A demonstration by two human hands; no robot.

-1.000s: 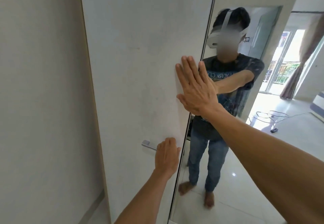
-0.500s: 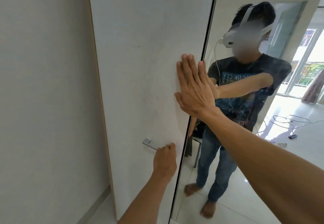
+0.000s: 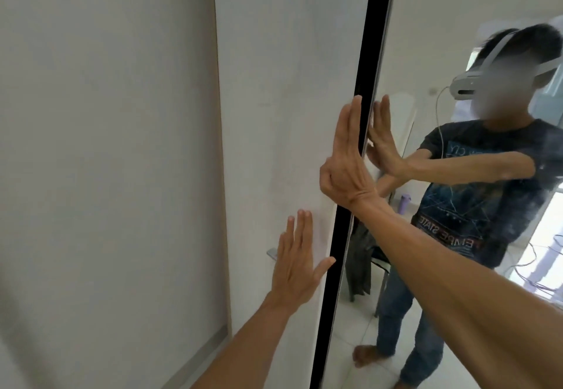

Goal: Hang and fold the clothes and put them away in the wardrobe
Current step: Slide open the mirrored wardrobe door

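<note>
A white wardrobe door (image 3: 283, 84) fills the middle of the view, with a mirrored door (image 3: 457, 38) to its right and a dark gap (image 3: 368, 38) between them. My right hand (image 3: 345, 163) lies flat with straight fingers against the white door's right edge, at chest height. Lower down, my left hand (image 3: 297, 262) presses flat on the same door, fingers straight and thumb spread, covering most of a small metal handle (image 3: 272, 253). No clothes are in direct view.
A plain white wall (image 3: 106, 145) stands close on the left. The mirror reflects a person (image 3: 475, 206) in a dark T-shirt and jeans, a chair (image 3: 373, 263) with a dark garment over it, cables (image 3: 530, 263) on the tiled floor (image 3: 350, 343) and a bright doorway.
My left hand has let go of the metal handle and now lies flat on the door. A dark gap has widened between the white door and the mirror. The view has shifted left.
</note>
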